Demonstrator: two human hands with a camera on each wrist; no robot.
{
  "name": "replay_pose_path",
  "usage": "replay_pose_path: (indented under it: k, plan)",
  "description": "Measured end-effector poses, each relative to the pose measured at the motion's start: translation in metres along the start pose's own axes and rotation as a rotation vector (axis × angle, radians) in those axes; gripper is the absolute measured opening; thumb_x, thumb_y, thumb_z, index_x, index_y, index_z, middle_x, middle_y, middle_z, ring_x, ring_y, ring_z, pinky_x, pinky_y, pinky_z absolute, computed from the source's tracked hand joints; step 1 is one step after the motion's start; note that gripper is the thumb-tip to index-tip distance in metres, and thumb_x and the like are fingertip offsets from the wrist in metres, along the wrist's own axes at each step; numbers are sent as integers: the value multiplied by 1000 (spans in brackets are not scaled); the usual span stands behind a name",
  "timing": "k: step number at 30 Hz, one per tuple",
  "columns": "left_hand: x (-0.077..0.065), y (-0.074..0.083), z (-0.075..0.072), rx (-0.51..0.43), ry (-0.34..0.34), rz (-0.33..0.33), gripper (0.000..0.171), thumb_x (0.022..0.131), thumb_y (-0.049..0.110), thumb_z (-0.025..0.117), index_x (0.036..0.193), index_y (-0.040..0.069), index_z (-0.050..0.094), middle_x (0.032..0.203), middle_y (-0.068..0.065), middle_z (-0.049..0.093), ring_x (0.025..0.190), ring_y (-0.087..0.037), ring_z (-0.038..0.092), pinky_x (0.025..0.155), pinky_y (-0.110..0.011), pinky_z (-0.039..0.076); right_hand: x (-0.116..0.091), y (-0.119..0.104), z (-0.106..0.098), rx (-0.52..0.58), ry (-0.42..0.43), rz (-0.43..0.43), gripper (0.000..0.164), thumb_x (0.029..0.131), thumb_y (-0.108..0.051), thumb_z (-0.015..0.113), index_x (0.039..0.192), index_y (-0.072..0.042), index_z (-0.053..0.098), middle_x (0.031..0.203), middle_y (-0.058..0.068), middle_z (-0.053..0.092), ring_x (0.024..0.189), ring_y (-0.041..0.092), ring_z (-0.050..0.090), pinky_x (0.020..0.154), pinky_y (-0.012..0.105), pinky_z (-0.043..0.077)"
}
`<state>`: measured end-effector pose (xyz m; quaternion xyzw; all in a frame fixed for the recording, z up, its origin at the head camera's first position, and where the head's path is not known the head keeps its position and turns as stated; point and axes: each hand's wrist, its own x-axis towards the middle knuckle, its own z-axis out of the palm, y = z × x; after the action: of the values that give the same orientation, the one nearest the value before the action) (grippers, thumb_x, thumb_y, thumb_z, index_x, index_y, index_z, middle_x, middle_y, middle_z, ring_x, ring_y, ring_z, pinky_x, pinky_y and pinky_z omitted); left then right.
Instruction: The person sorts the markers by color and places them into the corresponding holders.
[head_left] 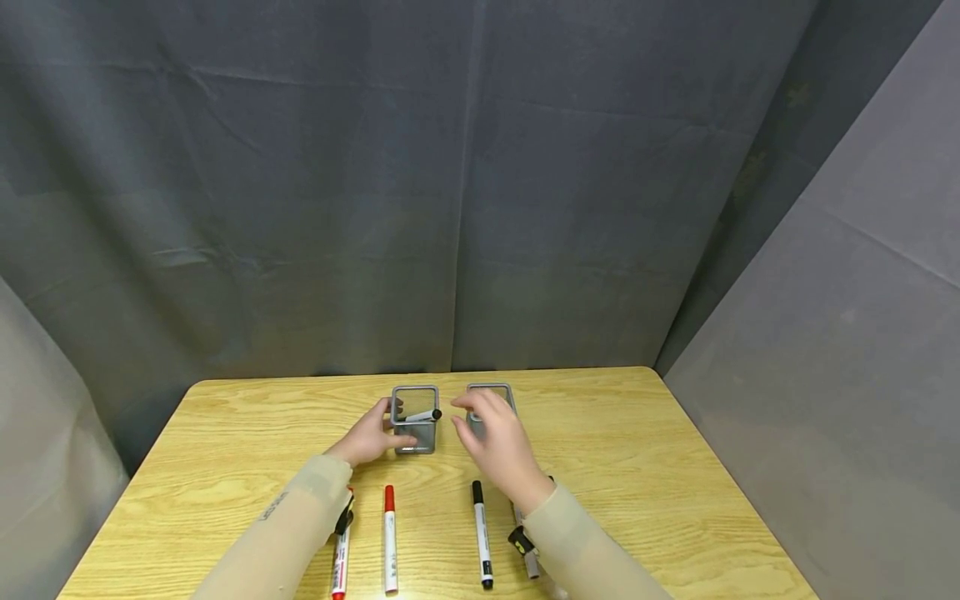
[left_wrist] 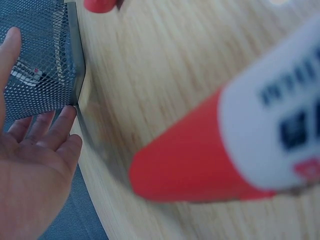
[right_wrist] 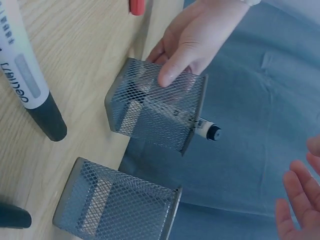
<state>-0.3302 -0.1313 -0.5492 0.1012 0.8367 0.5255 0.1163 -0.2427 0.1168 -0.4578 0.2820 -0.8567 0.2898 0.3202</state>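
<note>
My left hand [head_left: 367, 435] grips a grey wire-mesh pen holder [right_wrist: 157, 105] by its side, the thumb on the near face and the fingers round behind. A black-capped whiteboard marker [right_wrist: 207, 130] leans inside that holder, its end poking out over the rim. To the right stands a second mesh pen holder [right_wrist: 115, 205], with no marker showing in it. My right hand [head_left: 502, 442] hovers in front of this second holder and partly covers it in the head view. Its fingers are loosely bent, thumb apart, with nothing between them.
Two red-capped markers [head_left: 390, 533] lie on the wooden table [head_left: 600, 450] at the left, one partly under the left forearm. Towards the right lie a black-capped marker [head_left: 482, 533] and another marker [head_left: 531, 565] beneath the right wrist. Grey curtains [head_left: 337, 208] hang behind the table.
</note>
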Motion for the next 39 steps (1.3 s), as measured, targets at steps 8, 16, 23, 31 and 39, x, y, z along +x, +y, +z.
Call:
replay_pose_path:
  k: [8,16,23,31,39]
  plan:
    - [-2,5,0,-3,-1,-7,87,85,15,86,154,0,35,157,-27,42,142,-48,46,110,-54,48,-10,1,-13,26,38,-6,24,92,-8,78,114,-9,70,110,3,69,103,17,68,90,30,59]
    - [-3,6,2,6,-4,-12,87,85,17,86,154,2,36,157,-26,42,143,-48,46,110,-55,48,-21,5,-24,44,30,6,25,93,-6,76,116,-10,69,114,3,68,106,17,67,92,32,59]
    - [-3,6,3,3,-4,-6,88,85,16,86,154,1,35,157,-26,42,142,-48,46,110,-56,48,-28,6,-29,34,52,-10,26,91,-6,78,115,-8,70,117,7,69,112,23,66,98,39,57]
    - [-2,5,4,3,-5,-3,87,85,16,86,154,0,35,157,-26,42,143,-48,46,110,-55,48,-38,7,-35,4,72,-24,29,89,-6,78,117,-9,70,118,6,67,112,24,65,98,39,56]
    - [-2,4,3,-7,-12,1,88,85,15,86,155,0,34,158,-27,40,143,-49,44,110,-54,49,-47,8,-40,-4,70,-34,31,90,-7,77,120,-10,70,119,5,67,112,24,65,101,35,53]
